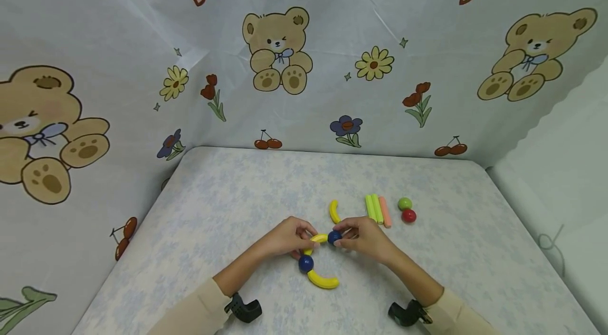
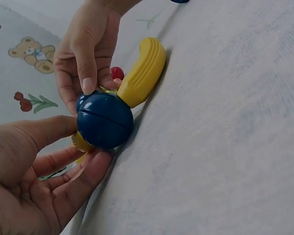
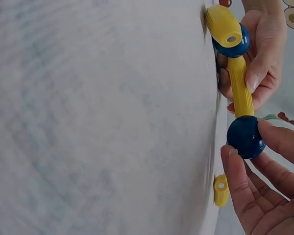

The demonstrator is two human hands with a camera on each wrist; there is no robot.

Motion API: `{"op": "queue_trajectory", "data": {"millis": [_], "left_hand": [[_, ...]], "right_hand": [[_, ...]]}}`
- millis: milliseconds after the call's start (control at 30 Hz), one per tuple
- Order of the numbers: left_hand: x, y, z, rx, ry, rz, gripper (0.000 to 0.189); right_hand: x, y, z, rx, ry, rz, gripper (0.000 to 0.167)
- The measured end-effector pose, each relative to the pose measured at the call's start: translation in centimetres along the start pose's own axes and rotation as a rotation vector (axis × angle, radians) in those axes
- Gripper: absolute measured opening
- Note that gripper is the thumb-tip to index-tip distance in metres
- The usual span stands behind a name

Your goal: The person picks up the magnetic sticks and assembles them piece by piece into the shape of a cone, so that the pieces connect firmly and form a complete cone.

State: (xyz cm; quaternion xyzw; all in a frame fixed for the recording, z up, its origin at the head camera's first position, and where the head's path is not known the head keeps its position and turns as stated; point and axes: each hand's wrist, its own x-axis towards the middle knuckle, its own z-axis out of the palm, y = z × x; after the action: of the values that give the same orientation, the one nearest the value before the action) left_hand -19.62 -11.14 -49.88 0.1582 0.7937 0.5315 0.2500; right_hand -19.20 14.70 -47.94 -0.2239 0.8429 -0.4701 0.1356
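Observation:
A chain of toy pieces lies between both hands over the pale table. It runs from a curved yellow rod to a blue ball, a second curved yellow rod and another blue ball. My left hand grips the second rod beside the first ball, its thumb along the rod in the right wrist view. With thumb and fingertips, my right hand pinches the other ball at that rod's end. The first rod's free end shows a small silvery disc.
Beyond the hands lie another curved yellow rod, light green sticks and a salmon stick. To their right sit a green ball and a red ball. A bear-print cloth hangs behind the table.

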Motion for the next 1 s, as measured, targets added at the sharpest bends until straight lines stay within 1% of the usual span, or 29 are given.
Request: {"op": "queue_trajectory", "data": {"millis": [167, 333, 433, 533, 600, 767, 800, 933, 1000], "left_hand": [[0.1, -0.2, 0.0, 0.019, -0.005, 0.021, 0.026], [0.4, -0.7, -0.1, 0.075, -0.01, 0.069, 0.025], [0.5, -1.0, -0.1, 0.088, -0.024, 0.094, 0.023], [0.6, -1.2, -0.3, 0.08, -0.037, 0.108, 0.022], [0.6, -1.3, -0.4, 0.076, -0.036, 0.114, 0.022], [0.6, -1.5, -1.1, 0.094, -0.028, 0.128, 0.023], [0.6, -1.5, -1.2, 0.093, -0.032, 0.138, 0.024], [0.4, -1.5, -1.7, 0.103, -0.048, 0.143, 0.025], [0.3, -1.6, -1.9, 0.11, -0.052, 0.147, 0.026]], "right_hand": [[0.0, -0.2, 0.0, 0.001, -0.01, -0.01, 0.027], [0.1, -0.1, 0.0, -0.013, -0.018, -0.041, 0.027], [0.1, 0.1, 0.0, -0.011, -0.036, -0.055, 0.027], [0.3, 0.2, 0.0, -0.02, -0.045, -0.037, 0.025], [0.6, 0.2, -0.2, -0.036, -0.017, -0.015, 0.022], [1.5, 0.2, -0.7, -0.117, 0.121, 0.025, 0.014], [1.7, 0.2, -0.9, -0.131, 0.144, 0.032, 0.013], [2.4, 0.2, -1.4, -0.189, 0.195, 0.046, 0.011], [2.9, 0.0, -1.6, -0.225, 0.214, 0.038, 0.011]]}}
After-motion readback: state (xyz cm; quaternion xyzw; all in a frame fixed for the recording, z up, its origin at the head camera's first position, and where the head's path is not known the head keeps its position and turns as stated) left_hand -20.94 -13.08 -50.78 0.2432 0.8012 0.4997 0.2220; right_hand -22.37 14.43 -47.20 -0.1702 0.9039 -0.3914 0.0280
